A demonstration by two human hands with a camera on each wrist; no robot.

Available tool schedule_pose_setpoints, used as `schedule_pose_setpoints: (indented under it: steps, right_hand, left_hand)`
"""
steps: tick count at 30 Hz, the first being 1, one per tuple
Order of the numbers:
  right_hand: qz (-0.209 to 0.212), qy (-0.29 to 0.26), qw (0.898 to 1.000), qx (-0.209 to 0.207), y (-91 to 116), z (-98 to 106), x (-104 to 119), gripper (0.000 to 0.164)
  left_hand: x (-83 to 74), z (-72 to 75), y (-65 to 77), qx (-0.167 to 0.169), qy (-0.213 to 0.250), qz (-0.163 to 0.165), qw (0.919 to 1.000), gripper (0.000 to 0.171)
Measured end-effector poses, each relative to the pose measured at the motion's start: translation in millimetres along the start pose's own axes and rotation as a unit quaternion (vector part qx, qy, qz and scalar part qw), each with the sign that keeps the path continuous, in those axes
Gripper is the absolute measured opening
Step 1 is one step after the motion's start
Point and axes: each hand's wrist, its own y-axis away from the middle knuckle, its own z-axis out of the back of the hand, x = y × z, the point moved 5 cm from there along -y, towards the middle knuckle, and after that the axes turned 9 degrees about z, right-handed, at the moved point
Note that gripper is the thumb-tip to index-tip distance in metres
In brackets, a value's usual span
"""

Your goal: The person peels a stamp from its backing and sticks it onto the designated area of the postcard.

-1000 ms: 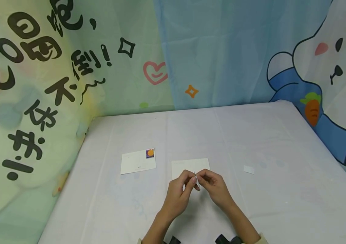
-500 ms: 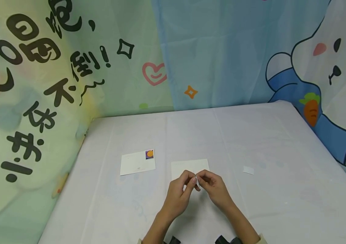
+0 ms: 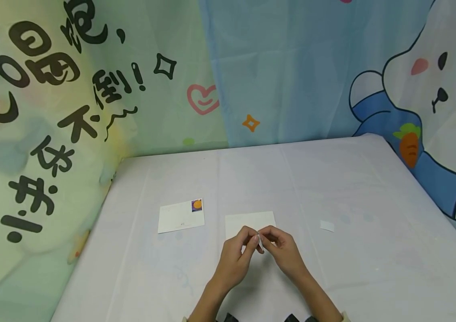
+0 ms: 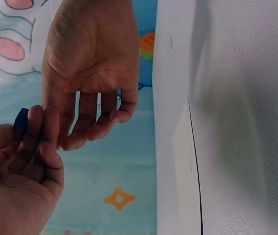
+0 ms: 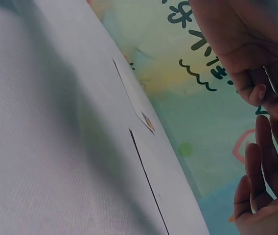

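In the head view the left hand [image 3: 234,257] and right hand [image 3: 284,250] meet fingertip to fingertip above the table. Between them they pinch a small thin piece of paper [image 3: 260,244], which shows as a white sliver. A dark blue piece [image 4: 21,120] sits at the left hand's fingertips in the left wrist view; whether it is the same piece's other face I cannot tell. Just beyond the hands lies a plain white envelope or card [image 3: 250,220], partly covered by them. The right wrist view shows the right hand [image 5: 271,200] touching the left fingers, with the piece hidden.
On the left lies another white envelope or card [image 3: 177,218] with a purple and orange stamp [image 3: 196,205] in its corner. A small white paper square [image 3: 327,226] rests on the right. The white tablecloth [image 3: 356,179] runs back to a printed curtain [image 3: 292,67].
Both hands keep almost the same pose. The white sliver between the fingertips shows a little more, and the head view has shifted slightly.
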Motion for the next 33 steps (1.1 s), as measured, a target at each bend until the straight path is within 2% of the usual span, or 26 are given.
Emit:
schedule_pose_setpoints:
  steps: [5,9,15,27,30,33]
  right_hand:
    - [0.008,0.004,1.0,-0.021,0,0,3,0.011]
    - [0.025,-0.005,0.999,-0.034,0,0,6,0.012]
    - [0.048,-0.011,0.998,-0.038,0,1,10,0.013]
    - [0.077,-0.001,0.997,-0.014,2,1,19,0.013]
    - [0.082,0.009,0.997,-0.005,2,1,22,0.016]
    - [0.086,0.014,0.996,0.0,2,0,22,0.017]
  left_hand:
    - [26.8,-8.2,-2.5,-0.002,-0.001,0.003,1.0,0.01]
    - [35.5,-10.2,-2.4,-0.002,-0.008,0.002,1.0,0.011]
    - [37.0,-9.8,-2.6,-0.002,-0.017,-0.006,0.9998,0.016]
    - [36.9,-1.7,-4.9,-0.04,-0.011,-0.02,0.999,0.012]
    - [32.7,0.9,-4.8,-0.048,-0.012,-0.024,0.9985,0.011]
    - [21.3,5.0,-3.5,-0.051,-0.007,-0.019,0.9985,0.01]
